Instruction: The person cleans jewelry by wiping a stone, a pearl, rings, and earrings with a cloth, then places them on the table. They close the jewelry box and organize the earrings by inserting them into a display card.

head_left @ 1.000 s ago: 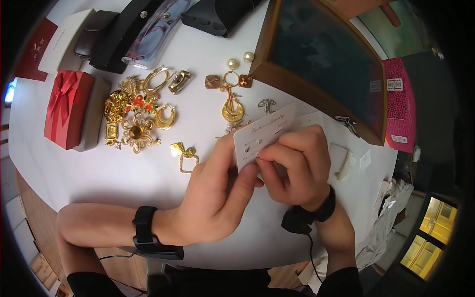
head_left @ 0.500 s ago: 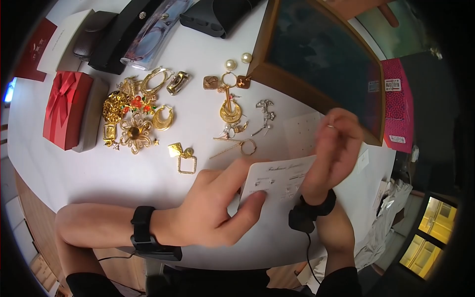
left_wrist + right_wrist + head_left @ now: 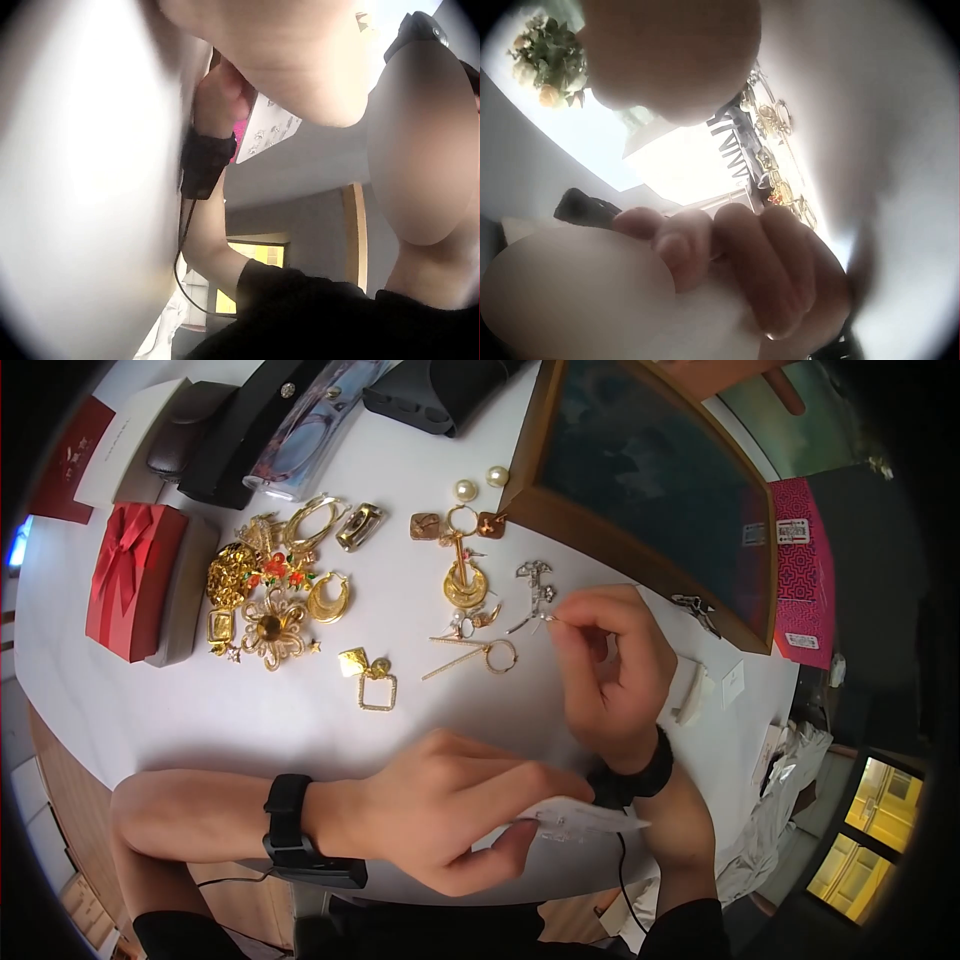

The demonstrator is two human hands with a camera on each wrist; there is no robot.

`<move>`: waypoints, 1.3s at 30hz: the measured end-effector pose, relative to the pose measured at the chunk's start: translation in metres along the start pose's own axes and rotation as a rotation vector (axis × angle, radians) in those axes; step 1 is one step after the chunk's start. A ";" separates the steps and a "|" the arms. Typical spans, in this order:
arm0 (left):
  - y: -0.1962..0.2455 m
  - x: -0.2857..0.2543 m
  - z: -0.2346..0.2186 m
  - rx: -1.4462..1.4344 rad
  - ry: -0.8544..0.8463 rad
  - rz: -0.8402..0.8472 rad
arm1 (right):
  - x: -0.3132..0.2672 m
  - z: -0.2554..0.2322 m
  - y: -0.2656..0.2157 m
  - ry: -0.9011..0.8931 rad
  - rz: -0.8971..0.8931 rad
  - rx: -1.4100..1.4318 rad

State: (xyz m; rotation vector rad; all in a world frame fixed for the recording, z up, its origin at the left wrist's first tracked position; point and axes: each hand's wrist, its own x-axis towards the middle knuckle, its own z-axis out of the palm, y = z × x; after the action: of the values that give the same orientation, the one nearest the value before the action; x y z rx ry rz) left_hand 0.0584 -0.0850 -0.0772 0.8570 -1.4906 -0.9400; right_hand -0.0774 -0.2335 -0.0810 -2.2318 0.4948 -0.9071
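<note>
The left hand (image 3: 450,810) pinches a white earring card (image 3: 585,816) between thumb and fingers, low over the table's near side. In the left wrist view several small silvery studs show on that card (image 3: 271,129). Farther out, the right hand (image 3: 618,665) has its thumb and index fingertips together beside a silvery jewelry piece (image 3: 535,588) on the table; whether something tiny is between them cannot be made out. Gold hoop pieces (image 3: 465,586) and a thin ring-and-bar piece (image 3: 500,656) lie left of these fingertips.
A gold jewelry cluster (image 3: 272,626) and a red bowed box (image 3: 130,582) are at the left. Glasses cases (image 3: 425,398) line the far side. A wood-framed dark case (image 3: 640,470) stands at the far right, with a pink box (image 3: 806,570) beyond. Square drop earring (image 3: 377,693) lies mid-table.
The right hand left the card, rose to the right, then came down beside the silvery piece. The left hand lowered the card toward the body and tilted it nearly flat.
</note>
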 end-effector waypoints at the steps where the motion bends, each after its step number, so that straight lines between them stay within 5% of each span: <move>1: 0.000 -0.002 0.001 0.000 0.001 -0.001 | 0.002 0.001 0.002 -0.001 0.000 0.001; 5: 0.002 -0.001 0.008 -0.070 0.294 -0.278 | 0.003 0.001 0.003 -0.019 0.000 -0.191; 11: 0.000 -0.003 0.006 -0.044 0.204 -0.160 | 0.001 0.002 0.000 -0.122 0.048 -0.388; 14: -0.004 -0.008 0.009 -0.223 0.345 -0.412 | -0.001 0.003 0.000 -0.142 -0.002 -0.457; 17: -0.011 -0.005 0.017 -0.279 0.450 -0.290 | -0.003 0.000 -0.007 -0.198 0.007 -0.460; 21: -0.007 -0.007 0.011 -0.328 0.417 -0.349 | -0.004 -0.003 -0.010 -0.245 0.085 -0.381; 23: -0.008 -0.005 0.011 -0.074 0.399 -0.102 | -0.004 -0.003 -0.012 -0.250 0.104 -0.354; 29: -0.007 -0.005 0.011 -0.200 0.455 -0.199 | -0.003 -0.010 -0.019 -0.277 0.141 -0.275; 35: -0.011 -0.007 0.009 -0.187 0.485 -0.207 | -0.001 -0.007 -0.007 -0.149 0.139 -0.283; 38: -0.010 -0.002 0.016 -0.300 0.581 -0.222 | -0.001 -0.001 -0.002 0.323 0.320 0.080; 39: -0.010 -0.002 0.016 -0.301 0.586 -0.222 | -0.004 -0.001 -0.002 0.318 0.320 0.081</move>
State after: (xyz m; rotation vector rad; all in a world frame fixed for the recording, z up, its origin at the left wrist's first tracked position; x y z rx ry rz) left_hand 0.0428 -0.0856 -0.0885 0.9798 -0.7427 -0.9390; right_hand -0.0812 -0.2305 -0.0812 -1.8710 0.9143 -1.0902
